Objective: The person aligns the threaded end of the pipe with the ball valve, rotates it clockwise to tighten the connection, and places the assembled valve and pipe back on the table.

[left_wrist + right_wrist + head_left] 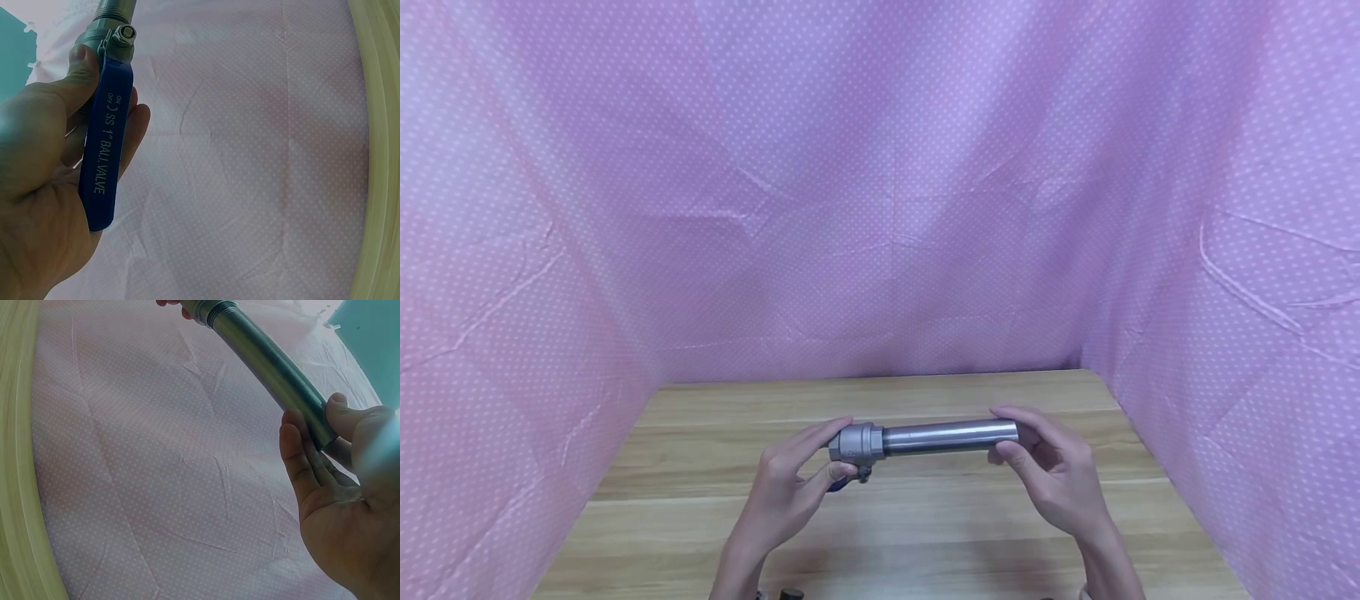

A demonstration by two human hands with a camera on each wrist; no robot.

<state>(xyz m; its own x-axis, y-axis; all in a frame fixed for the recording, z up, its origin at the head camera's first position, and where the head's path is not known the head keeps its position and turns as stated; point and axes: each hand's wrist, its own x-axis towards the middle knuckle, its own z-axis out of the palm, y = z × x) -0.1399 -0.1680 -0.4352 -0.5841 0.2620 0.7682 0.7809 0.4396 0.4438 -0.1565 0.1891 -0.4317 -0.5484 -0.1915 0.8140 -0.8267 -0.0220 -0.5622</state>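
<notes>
Hands level above the wooden table (925, 533): your left hand (790, 492) curls round the ball valve (855, 446), right hand (1052, 479) pinches the far end of the steel pipe (951, 437) threaded into it. Left wrist view alone shows the blue handle (107, 140), marked "1" BALL VALVE", lying across your palm.

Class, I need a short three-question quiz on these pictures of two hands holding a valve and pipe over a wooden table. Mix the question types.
1. True or false: the metal pipe lies flat on the wooden table.
2. Which hand grips the valve with the blue handle? A) left hand B) right hand
3. Fill in: the handle reads "1 inch BALL ____".

Key: 1 false, it is held above the table; 2 A; 3 VALVE.
</notes>
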